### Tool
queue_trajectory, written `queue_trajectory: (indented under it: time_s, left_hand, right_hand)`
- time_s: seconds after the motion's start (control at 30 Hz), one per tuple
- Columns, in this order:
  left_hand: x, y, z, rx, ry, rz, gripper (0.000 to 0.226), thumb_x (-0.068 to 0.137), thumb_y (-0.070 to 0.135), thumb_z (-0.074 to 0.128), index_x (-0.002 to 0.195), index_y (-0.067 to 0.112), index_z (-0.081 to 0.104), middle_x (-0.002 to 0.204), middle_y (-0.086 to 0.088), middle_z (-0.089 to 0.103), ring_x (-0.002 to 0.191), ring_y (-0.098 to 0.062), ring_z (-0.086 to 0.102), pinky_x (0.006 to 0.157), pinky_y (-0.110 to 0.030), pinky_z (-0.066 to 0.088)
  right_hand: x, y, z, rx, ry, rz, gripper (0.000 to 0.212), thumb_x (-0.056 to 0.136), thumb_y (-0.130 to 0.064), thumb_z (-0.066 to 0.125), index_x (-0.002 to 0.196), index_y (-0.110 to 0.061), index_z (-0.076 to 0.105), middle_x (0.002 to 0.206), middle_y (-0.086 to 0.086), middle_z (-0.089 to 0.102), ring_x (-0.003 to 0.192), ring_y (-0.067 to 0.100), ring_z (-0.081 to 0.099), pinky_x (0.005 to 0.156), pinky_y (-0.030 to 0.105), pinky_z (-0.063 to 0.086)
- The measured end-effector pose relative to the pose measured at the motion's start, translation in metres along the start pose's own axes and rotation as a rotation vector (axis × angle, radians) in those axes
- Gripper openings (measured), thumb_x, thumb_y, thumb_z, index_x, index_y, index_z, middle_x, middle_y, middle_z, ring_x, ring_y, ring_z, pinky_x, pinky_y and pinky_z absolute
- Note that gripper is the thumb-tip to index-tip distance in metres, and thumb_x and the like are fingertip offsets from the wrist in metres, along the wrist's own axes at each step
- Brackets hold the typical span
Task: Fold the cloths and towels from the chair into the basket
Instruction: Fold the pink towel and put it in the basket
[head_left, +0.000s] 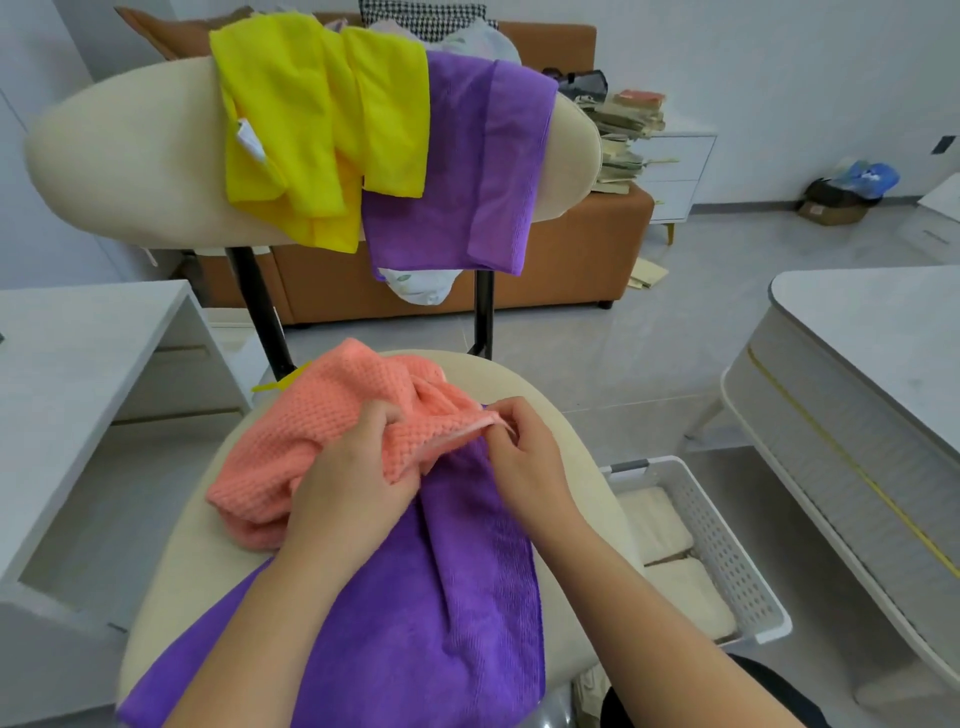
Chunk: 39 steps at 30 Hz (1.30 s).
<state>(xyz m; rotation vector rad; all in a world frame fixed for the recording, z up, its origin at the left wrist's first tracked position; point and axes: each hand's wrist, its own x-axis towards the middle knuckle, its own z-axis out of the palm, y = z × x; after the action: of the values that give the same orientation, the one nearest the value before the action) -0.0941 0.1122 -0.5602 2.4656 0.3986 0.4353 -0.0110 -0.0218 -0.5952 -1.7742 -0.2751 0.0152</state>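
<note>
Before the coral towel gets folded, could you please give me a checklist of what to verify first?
1. Left hand grips the coral towel: ok.
2. Right hand pinches the towel's edge: ok.
3. Towel spread flat: not ok, it is bunched.
4. Folding surface bare: not ok, a purple cloth lies under the towel on the seat.
5. Basket in view beside the chair: ok.
6. Room left in the basket above the folded cream towels: cannot tell.
</note>
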Motion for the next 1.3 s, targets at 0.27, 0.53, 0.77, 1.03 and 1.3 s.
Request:
queue_trajectory:
  time_s: [0.27,0.53,0.77,1.03,1.3]
  left_hand:
    - [0.009,-0.021,0.001,0.116,0.204,0.027,0.020,0.074,0.004,0.064,0.092,0.013,0.061,0.095,-0.004,0.061,0.091,-0.029,0.056,0.074,-0.043,0.046]
    - [0.006,-0.017,-0.002,0.178,0.387,-0.173,0.043,0.069,0.000,0.063,0.108,0.016,0.056,0.113,-0.011,0.052,0.111,-0.035,0.047,0.094,-0.050,0.034]
    - [0.009,-0.017,0.004,0.144,0.205,0.042,0.047,0.063,0.014,0.074,0.106,0.024,0.058,0.111,0.003,0.059,0.111,-0.025,0.050,0.103,-0.055,0.026]
    - [0.000,0.001,0.015,-0.034,-0.124,0.228,0.056,0.072,0.058,0.064,0.123,0.042,0.047,0.103,0.028,0.050,0.095,0.005,0.035,0.103,-0.032,0.031]
    - [0.011,0.001,0.016,-0.480,0.036,0.019,0.029,0.085,0.003,0.047,0.072,0.028,0.052,0.063,0.019,0.057,0.059,0.004,0.050,0.056,-0.013,0.037]
  right_hand:
    - [-0.001,-0.006,-0.008,0.378,0.172,0.068,0.021,0.095,-0.007,0.039,0.087,-0.021,0.052,0.082,-0.004,0.055,0.075,0.004,0.051,0.070,0.019,0.044]
    - [0.009,-0.005,-0.017,0.533,0.293,0.254,0.019,0.096,-0.015,0.043,0.086,-0.024,0.057,0.085,-0.001,0.059,0.081,0.014,0.057,0.068,0.029,0.047]
    - [-0.001,-0.014,-0.024,0.409,0.069,0.150,0.023,0.095,-0.022,0.052,0.073,-0.021,0.059,0.068,0.002,0.061,0.064,0.011,0.057,0.055,0.024,0.047]
    - [-0.009,-0.013,-0.020,0.319,-0.099,0.083,0.018,0.092,-0.008,0.056,0.077,-0.018,0.060,0.060,0.015,0.046,0.052,0.022,0.043,0.044,0.040,0.047]
    - [-0.003,-0.009,-0.018,0.134,-0.226,-0.159,0.009,0.076,-0.021,0.070,0.083,-0.016,0.066,0.075,-0.013,0.064,0.073,0.001,0.058,0.070,0.016,0.047]
